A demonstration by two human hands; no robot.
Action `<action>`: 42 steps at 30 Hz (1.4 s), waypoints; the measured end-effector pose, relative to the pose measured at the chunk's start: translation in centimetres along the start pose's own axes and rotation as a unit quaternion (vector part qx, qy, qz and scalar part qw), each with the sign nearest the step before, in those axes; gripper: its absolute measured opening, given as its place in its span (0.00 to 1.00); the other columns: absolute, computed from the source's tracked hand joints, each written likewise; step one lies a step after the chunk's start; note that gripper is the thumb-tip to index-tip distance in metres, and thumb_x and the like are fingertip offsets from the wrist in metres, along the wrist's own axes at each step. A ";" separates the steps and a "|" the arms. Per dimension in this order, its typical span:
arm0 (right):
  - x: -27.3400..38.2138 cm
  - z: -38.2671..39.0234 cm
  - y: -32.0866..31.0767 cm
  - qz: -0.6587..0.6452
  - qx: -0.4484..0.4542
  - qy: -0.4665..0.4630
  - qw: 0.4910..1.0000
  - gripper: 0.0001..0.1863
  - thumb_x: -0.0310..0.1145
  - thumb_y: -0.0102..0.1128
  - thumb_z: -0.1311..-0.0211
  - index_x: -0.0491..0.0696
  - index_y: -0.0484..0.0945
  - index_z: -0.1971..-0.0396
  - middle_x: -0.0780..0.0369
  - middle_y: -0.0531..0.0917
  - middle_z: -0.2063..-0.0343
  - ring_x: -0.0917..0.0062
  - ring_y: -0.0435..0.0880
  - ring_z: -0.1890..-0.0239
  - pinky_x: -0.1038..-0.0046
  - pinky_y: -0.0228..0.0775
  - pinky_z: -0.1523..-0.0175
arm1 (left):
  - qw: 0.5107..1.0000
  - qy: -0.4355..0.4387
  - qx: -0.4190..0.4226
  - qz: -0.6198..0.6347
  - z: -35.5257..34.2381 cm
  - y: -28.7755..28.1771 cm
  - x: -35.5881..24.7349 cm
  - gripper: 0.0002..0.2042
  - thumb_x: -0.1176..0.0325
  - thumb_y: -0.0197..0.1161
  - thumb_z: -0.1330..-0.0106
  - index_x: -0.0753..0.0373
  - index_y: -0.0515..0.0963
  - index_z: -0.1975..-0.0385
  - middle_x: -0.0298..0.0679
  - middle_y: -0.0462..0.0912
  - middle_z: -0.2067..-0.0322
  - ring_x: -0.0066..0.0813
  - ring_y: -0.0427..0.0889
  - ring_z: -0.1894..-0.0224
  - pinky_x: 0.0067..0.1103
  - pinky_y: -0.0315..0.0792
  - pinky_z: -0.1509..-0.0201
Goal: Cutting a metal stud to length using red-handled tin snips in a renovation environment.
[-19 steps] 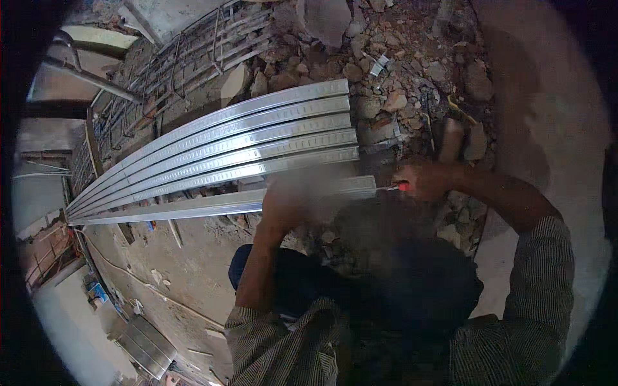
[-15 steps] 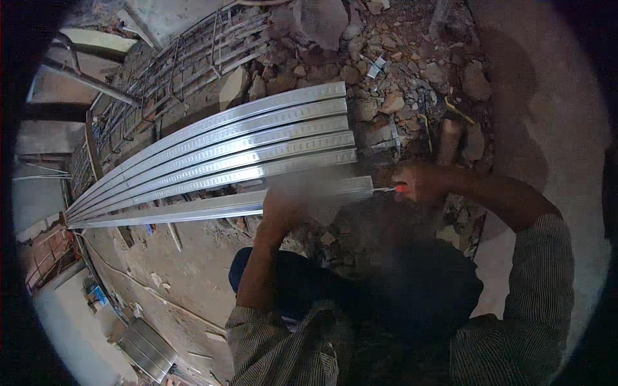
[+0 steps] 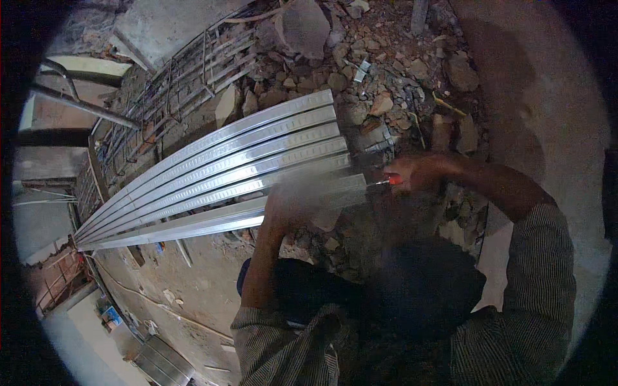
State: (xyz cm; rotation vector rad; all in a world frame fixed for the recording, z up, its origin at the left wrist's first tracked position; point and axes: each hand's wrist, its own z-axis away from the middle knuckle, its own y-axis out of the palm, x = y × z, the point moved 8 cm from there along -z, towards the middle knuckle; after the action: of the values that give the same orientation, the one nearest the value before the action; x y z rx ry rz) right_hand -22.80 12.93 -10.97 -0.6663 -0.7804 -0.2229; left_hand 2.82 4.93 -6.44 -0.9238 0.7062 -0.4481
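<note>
Several long, shiny metal channels point(image 3: 257, 147) fan out side by side, their near ends beside the rubble. The nearest metal channel point(image 3: 225, 222) lies a little apart from the others, and my left hand point(image 3: 283, 202) is closed around it close to its end. A hazy patch blurs those fingers. My right hand point(image 3: 415, 172) grips a small red-handled tool point(image 3: 394, 179). A thin, bright metal shaft from this tool points left at the channel's end; whether it touches cannot be made out. The exact kind of tool is unclear.
Broken stone and brick rubble point(image 3: 405, 71) covers the ground beyond the channel ends. Tied steel rebar frames point(image 3: 193, 77) lie at the far left. A pale wall point(image 3: 541, 96) rises on the right. A ribbed metal box-like object point(image 3: 161, 363) sits at lower left.
The view has shifted slightly, so the channels' far ends appear lower. My right hand and the red-handled tool appear a little farther left. Both hands keep their grips.
</note>
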 end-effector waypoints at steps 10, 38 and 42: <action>-0.6 2.8 -0.6 -0.084 0.080 0.020 0.993 0.21 0.48 0.56 0.36 0.43 0.74 0.57 0.57 0.79 0.65 0.68 0.80 0.67 0.62 0.72 0.61 | 0.991 -0.013 -0.131 -0.027 -0.5 -2.8 -0.9 0.25 0.59 0.70 0.50 0.59 0.73 0.52 0.48 0.78 0.55 0.48 0.75 0.50 0.39 0.64 0.50; 1.8 -1.7 0.2 0.028 0.143 0.004 0.989 0.20 0.48 0.58 0.38 0.42 0.77 0.68 0.57 0.76 0.79 0.69 0.76 0.74 0.60 0.66 0.66 | 0.959 -0.066 -0.261 -0.091 1.0 -2.1 -1.9 0.19 0.70 0.63 0.55 0.60 0.73 0.59 0.45 0.73 0.61 0.46 0.70 0.56 0.41 0.59 0.50; 1.7 -1.0 -1.2 0.016 0.060 0.036 0.997 0.23 0.49 0.59 0.39 0.40 0.76 0.76 0.56 0.75 0.82 0.67 0.74 0.77 0.59 0.65 0.69 | 0.946 -0.061 -0.304 -0.097 1.3 -2.5 -2.0 0.21 0.70 0.64 0.56 0.60 0.73 0.58 0.45 0.72 0.62 0.45 0.70 0.56 0.41 0.59 0.50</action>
State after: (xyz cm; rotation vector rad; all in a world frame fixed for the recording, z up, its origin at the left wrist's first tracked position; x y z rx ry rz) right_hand -21.52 11.43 -9.73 -0.5533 -0.7080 -0.1690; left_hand 2.26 5.60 -3.11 -1.6004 0.6506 -0.3436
